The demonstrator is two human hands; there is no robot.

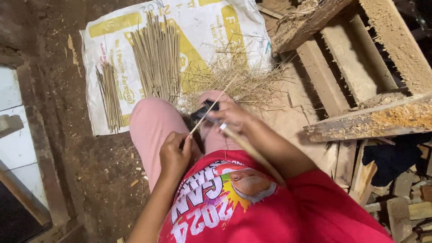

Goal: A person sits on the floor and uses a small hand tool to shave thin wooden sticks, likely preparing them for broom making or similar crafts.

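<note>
One bamboo stick (211, 108), diagonal, tip up-right.

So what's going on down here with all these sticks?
A person sitting on the ground is working a thin bamboo strip over their lap. The left hand pinches its lower end, while the right hand holds a dark-handled blade against it. Ahead, on a white printed sack, lie a large bundle of thin sticks, a smaller bundle and a pile of fine shavings. Rough wooden planks stand to the right.
</note>
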